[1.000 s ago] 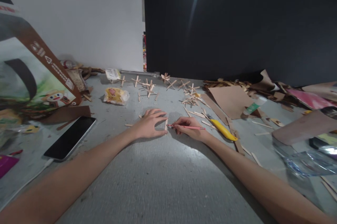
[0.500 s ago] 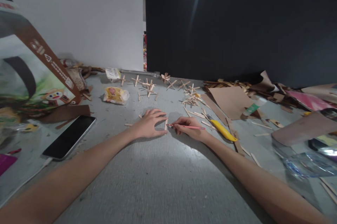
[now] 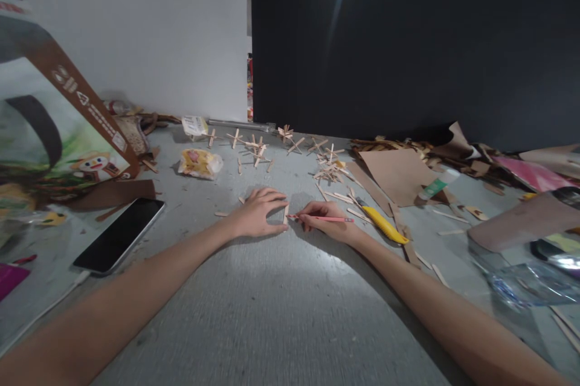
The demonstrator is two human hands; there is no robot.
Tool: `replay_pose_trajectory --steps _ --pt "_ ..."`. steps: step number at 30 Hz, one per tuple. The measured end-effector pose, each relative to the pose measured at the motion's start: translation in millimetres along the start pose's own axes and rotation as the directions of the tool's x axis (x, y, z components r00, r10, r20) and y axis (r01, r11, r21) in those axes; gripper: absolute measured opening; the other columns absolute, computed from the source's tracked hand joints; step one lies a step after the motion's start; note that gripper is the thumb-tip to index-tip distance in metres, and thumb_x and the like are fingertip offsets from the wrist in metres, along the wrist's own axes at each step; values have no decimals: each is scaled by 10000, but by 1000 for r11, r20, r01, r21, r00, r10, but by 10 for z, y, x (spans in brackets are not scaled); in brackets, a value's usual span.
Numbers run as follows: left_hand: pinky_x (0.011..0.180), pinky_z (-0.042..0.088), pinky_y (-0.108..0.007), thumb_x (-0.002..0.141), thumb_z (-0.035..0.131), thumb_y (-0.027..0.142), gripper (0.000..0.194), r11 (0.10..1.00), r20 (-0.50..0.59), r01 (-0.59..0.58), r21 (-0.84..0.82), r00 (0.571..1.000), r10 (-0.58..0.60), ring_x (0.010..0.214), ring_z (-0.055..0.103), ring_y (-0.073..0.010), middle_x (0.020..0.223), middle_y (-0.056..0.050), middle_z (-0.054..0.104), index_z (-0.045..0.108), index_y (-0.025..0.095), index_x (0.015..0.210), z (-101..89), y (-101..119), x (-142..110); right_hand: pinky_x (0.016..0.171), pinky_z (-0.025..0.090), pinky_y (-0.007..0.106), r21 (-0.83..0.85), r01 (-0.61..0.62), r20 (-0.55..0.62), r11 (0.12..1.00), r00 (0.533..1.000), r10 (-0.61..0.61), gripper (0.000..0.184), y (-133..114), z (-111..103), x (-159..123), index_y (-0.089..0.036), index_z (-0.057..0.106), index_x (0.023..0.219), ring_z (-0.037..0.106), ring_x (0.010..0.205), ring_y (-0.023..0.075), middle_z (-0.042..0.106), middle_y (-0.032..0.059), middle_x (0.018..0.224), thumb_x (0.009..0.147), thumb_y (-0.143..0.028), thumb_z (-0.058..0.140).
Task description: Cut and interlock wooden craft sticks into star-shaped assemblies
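Between the thumb and fingers of my left hand (image 3: 258, 215) is a short wooden stick (image 3: 286, 213), pinned at its two ends on the grey table (image 3: 244, 301). My right hand (image 3: 324, 220) is closed around a red pencil (image 3: 333, 218), whose tip meets or nearly meets the stick's right edge. Part of another stick (image 3: 221, 214) shows beside my left wrist. Right of my right hand lies a yellow utility knife (image 3: 384, 225). Beyond both hands stand several small crossed-stick pieces (image 3: 258, 152), and a heap of sticks (image 3: 330, 172) lies to their right.
A phone (image 3: 121, 235) with a white cable lies at left, near a large printed bag (image 3: 67, 90). A wrapped snack (image 3: 199, 164) sits further back. Cardboard (image 3: 392, 174), a glue stick (image 3: 438, 185), a brown cylinder (image 3: 516, 221) and a clear plastic container (image 3: 534, 283) occupy the right.
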State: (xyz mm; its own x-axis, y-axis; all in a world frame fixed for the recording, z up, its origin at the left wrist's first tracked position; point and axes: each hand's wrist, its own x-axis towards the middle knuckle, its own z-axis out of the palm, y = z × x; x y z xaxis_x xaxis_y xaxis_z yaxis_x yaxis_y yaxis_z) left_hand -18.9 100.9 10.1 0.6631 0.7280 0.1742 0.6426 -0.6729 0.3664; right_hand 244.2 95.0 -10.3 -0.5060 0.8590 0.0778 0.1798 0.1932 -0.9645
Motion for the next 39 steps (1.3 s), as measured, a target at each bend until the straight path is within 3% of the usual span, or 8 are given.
replay_pose_trajectory --steps 21,39 --pt "1252 321 -559 945 709 570 609 1000 5 -4 5 1000 4 1493 449 -364 1556 -128 610 683 234 1452 12 -9 1 553 450 269 -22 -23 -31 1000 999 22 330 -48 9 -7 -160 806 925 604 596 148 718 49 698 883 -487 781" --pt "1242 333 -563 944 701 600 625 1000 12 -3 -1 1000 3 1492 449 -371 1567 -115 603 672 266 1471 15 -11 7 575 463 275 -24 -45 -27 999 999 44 325 -69 -1 1 -174 792 909 627 620 156 730 47 714 875 -497 786"
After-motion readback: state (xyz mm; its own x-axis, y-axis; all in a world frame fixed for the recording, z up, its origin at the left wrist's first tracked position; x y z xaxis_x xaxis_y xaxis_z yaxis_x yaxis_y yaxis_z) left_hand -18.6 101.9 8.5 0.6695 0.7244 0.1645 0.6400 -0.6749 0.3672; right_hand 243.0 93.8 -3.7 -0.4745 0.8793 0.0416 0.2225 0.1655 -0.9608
